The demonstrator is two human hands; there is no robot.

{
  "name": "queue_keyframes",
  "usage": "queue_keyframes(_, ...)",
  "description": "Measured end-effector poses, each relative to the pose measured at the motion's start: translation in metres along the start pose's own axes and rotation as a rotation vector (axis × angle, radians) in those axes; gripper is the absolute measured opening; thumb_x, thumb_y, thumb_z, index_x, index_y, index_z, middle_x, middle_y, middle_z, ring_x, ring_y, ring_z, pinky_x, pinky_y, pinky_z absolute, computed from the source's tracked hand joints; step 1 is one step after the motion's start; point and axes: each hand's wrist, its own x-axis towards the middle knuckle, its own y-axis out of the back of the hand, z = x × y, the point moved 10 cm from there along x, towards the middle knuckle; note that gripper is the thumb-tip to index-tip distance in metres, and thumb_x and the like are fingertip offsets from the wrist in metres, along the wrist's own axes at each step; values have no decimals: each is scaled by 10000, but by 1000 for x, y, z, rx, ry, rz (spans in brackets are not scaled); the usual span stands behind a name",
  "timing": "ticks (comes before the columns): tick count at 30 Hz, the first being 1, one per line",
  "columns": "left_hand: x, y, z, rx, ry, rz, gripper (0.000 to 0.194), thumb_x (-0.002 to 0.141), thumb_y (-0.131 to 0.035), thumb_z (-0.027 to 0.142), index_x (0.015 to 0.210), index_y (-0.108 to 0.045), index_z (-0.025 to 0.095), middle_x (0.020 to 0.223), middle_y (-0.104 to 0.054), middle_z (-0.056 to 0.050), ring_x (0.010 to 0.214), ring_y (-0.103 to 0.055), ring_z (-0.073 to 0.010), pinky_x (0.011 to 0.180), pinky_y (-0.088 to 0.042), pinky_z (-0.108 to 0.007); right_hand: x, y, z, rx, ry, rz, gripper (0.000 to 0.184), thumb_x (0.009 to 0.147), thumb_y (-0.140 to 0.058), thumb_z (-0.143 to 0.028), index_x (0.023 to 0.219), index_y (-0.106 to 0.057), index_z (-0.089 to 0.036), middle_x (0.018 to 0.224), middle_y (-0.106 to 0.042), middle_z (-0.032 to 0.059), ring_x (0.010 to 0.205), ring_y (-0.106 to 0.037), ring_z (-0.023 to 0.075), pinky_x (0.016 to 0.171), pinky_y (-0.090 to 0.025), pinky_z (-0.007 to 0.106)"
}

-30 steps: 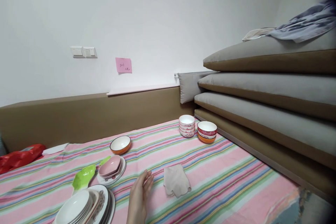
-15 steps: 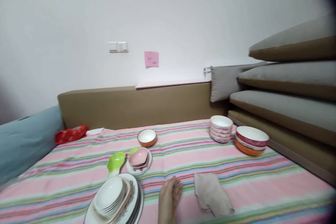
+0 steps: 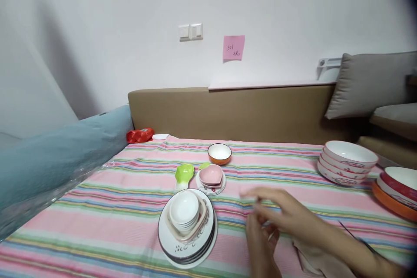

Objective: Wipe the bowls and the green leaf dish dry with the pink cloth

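My left hand is low in front of me, fingers loosely bent and apart, with nothing visible in it. Reaching in from the right, my right hand crosses just above it, fingers stretched to the left and somewhat blurred. The two overlap in view; whether they touch I cannot tell. A beige cloth lies partly hidden under my right forearm. To the left of my hands stands a stack of plates topped by small white bowls. Behind it are a pink dish on small plates and a green dish.
An orange-sided bowl stands farther back. On the right are a stack of white bowls and several larger red and orange bowls. A red package sits at the back left. Striped cloth covers the surface.
My view has turned left and things appear shifted to the right. My right hand has come in from the right, over my left hand and the beige cloth.
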Motion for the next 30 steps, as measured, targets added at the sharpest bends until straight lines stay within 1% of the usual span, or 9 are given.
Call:
queue_keyframes(4,-8,19,6,-51,-8,140,180,823,-547,345,888,-524,178,876,-653,-59,668,-644,-136,614,-486,-238,107,-5,71,-433,-106,-36,768,783,-554,-202,1498,-275,-173,1577,-208,129,1447,-180,340,1142,-270,500)
queue_keyframes(7,-5,19,7,-42,-29,164,196,854,-500,363,896,-511,172,889,-639,-67,650,-629,-133,594,-479,-241,161,-24,93,-676,-10,-11,881,709,-537,-89,1517,-188,-118,1602,-82,112,1469,-15,320,1177,-187,469)
queue_keyframes(9,0,18,4,-28,-33,174,204,860,-486,372,884,-506,171,880,-633,-67,623,-617,-129,584,-475,-246,182,-40,98,-764,37,-37,853,704,-489,-25,1507,-214,-106,1591,-164,111,1472,-65,285,1184,-163,438)
queue_keyframes(13,9,18,-5,-23,-15,179,214,844,-501,376,875,-520,165,846,-631,-62,591,-604,-123,565,-460,-240,199,-59,109,-789,-31,-136,470,821,-405,-29,1253,-579,-89,1259,-617,189,1248,-517,289,1043,-376,411)
queue_keyframes(17,9,16,-3,2,-42,150,215,825,-524,376,863,-516,164,802,-632,-58,568,-598,-126,548,-447,-235,192,-47,107,-779,-81,-190,266,862,-447,-91,977,-686,-101,961,-713,199,967,-663,310,860,-460,387)
queue_keyframes(21,1,8,1,7,-16,91,237,847,-517,386,922,-515,162,874,-639,-80,631,-620,-138,584,-470,-239,162,-1,89,-723,-136,-202,177,814,-557,-161,925,-685,-110,908,-714,186,825,-670,286,692,-445,315)
queue_keyframes(24,-8,-6,-1,-37,69,-6,309,855,-523,407,1053,-512,169,1135,-612,-131,897,-653,-192,721,-518,-273,118,42,67,-622,-185,-200,120,775,-624,-246,818,-688,-153,784,-713,95,673,-627,201,580,-379,253)
queue_keyframes(26,-15,-14,-5,-39,136,-45,438,853,-493,494,1183,-484,206,1313,-524,-138,1112,-588,-268,784,-535,-370,81,66,49,-547,-194,-157,184,832,-551,-304,845,-681,-174,790,-706,47,644,-590,160,559,-356,238)
queue_keyframes(30,-29,-37,-22,-63,266,-200,702,792,-433,692,1383,-338,325,1460,-382,-119,1188,-525,-384,815,-499,-585,5,97,8,-132,-149,143,222,822,-541,-333,799,-686,-166,717,-675,5,637,-561,160,578,-368,245)
